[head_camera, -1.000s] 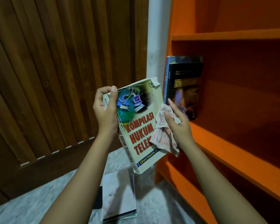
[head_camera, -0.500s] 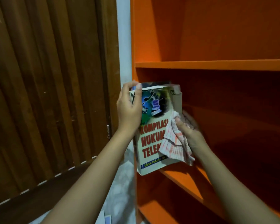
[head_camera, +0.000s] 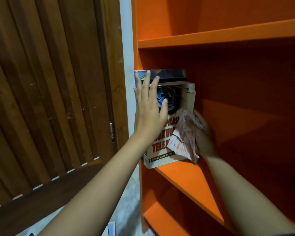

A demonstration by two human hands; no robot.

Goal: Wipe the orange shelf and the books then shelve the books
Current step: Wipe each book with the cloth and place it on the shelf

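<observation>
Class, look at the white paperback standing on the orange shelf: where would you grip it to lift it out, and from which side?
Grip the paperback by its front edge, coming from the open front of the shelf and the right. It stands upright with a dark book tight behind it, so probably only the cover side is free.

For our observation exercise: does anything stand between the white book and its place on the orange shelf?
Nothing visible does. The white book stands on the shelf board, the flat left hand pressing it toward the dark book at the left end. The right hand grips the cloth at its right edge.
</observation>
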